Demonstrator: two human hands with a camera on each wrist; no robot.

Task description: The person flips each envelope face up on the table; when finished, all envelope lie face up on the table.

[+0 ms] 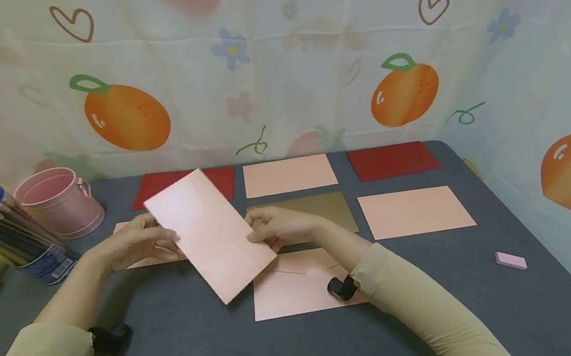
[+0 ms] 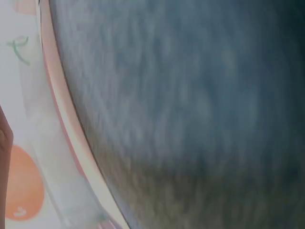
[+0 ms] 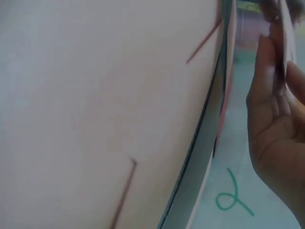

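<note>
Both hands hold up a pale pink envelope (image 1: 211,230), tilted, in the middle of the head view. My left hand (image 1: 134,244) pinches its left edge, thumb on the near face. On the opposite edge, my right hand (image 1: 292,225) grips it between thumb and fingers. Seen from the right wrist, that hand (image 3: 274,138) has the envelope edge-on between thumb and fingers. Below lies another pale pink envelope (image 1: 285,298) with flap lines, partly covered by the held one and the right forearm. The left wrist view catches only a sliver of the left hand (image 2: 4,143).
Behind lie red envelopes (image 1: 394,160), more pale pink ones (image 1: 417,212) and an olive-gold one (image 1: 330,208), in rows. A pink bucket (image 1: 58,205) and a blue-lidded tub of pencils (image 1: 11,232) stand at left. A small pink block (image 1: 510,261) lies on the right. A printed curtain (image 1: 299,80) hangs behind.
</note>
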